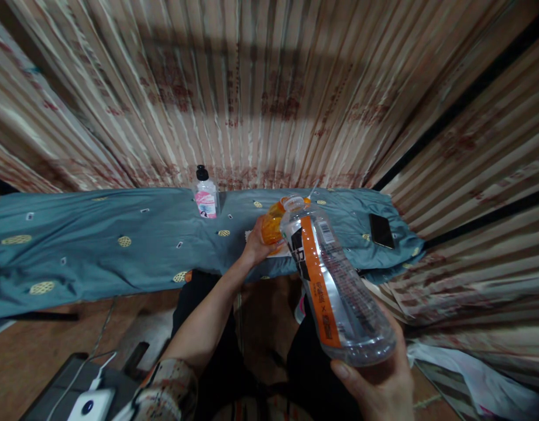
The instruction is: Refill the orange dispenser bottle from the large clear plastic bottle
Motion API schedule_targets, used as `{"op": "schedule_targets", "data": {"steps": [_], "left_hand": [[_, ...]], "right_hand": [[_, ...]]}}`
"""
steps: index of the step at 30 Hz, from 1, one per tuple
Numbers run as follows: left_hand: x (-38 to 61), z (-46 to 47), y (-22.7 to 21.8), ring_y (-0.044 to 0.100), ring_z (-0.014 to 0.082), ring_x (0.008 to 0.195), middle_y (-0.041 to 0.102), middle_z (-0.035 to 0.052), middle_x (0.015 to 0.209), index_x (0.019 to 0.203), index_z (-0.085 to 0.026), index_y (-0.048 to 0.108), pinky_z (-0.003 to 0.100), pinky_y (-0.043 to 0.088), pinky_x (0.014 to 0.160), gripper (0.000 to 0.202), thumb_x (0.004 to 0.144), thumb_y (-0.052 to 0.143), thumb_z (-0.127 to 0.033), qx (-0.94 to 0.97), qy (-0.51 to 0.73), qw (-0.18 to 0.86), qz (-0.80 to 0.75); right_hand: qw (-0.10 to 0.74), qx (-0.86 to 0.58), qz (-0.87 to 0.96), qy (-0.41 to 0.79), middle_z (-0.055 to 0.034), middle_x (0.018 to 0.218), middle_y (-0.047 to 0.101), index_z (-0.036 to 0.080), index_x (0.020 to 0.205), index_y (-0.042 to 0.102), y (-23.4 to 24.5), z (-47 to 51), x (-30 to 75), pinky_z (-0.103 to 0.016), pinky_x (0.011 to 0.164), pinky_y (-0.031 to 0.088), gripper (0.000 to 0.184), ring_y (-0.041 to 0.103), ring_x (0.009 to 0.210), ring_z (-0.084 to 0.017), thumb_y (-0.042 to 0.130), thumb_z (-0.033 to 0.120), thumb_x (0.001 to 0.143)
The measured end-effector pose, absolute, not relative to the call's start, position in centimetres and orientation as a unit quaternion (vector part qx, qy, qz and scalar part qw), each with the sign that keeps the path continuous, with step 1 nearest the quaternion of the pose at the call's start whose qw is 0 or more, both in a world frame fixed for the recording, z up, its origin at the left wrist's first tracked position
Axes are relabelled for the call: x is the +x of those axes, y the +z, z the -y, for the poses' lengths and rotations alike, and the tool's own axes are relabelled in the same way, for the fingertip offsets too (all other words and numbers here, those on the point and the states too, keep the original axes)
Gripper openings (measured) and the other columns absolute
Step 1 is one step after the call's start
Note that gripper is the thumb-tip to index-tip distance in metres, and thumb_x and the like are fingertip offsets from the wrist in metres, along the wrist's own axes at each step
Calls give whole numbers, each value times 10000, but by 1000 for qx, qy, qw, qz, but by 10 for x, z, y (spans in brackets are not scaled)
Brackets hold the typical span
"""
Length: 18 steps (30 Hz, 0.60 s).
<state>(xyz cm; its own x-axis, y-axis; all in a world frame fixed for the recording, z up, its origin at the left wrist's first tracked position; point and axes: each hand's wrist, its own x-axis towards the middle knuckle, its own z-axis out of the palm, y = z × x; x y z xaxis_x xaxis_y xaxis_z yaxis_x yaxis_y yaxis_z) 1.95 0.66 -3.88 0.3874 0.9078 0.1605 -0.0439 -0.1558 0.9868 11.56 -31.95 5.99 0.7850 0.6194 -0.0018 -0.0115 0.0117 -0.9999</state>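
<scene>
My right hand is closed round the bottom end of a large clear plastic bottle with an orange, black and silver label. The bottle is tilted, its uncapped neck pointing away from me. My left hand grips a see-through orange container, partly hidden behind the bottle's neck. The two overlap in view; I cannot tell whether they touch. A thin pale stick shows just past the container. Something white, partly covered, lies beneath it on the cloth.
A teal cloth with pineapple prints covers the long surface. On it stand a small pink-labelled bottle with a black cap and, at right, a dark phone. Striped curtains hang behind. A white cabled device sits at lower left.
</scene>
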Motion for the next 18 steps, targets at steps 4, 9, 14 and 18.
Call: {"op": "schedule_targets", "data": {"steps": [4,9,14,18], "left_hand": [[20,-6,-37,845,372,1367,864,102,1434,1451,-234,695,560,684,1289,960,600,1138,-189,616,432,562,-343],[20,-5,-34,854,371,1344,867,95,1406,1442,-235,682,580,689,1276,944,618,1143,-226,620,436,561,-334],[19,-6,-38,843,383,1368,850,116,1439,1469,-218,669,575,674,1300,966,613,1116,-199,625,426,554,-348],[19,-9,-45,847,393,1349,853,119,1423,1480,-217,682,574,685,1279,969,610,1108,-187,639,426,535,-351]], "right_hand": [[659,-672,251,225,-147,1493,874,290,1658,662,59,321,117,-538,1086,713,1154,867,1315,-448,1212,564,681],[658,-673,247,229,-143,1453,886,286,1704,628,56,323,117,-546,1101,700,1217,872,1284,-448,1222,543,673],[670,-656,254,238,-142,1465,881,295,1642,656,53,321,118,-539,1109,699,1166,861,1325,-447,1235,529,657],[671,-655,253,239,-140,1469,877,299,1638,651,52,320,116,-528,1089,703,1120,868,1302,-433,1214,535,699]]}}
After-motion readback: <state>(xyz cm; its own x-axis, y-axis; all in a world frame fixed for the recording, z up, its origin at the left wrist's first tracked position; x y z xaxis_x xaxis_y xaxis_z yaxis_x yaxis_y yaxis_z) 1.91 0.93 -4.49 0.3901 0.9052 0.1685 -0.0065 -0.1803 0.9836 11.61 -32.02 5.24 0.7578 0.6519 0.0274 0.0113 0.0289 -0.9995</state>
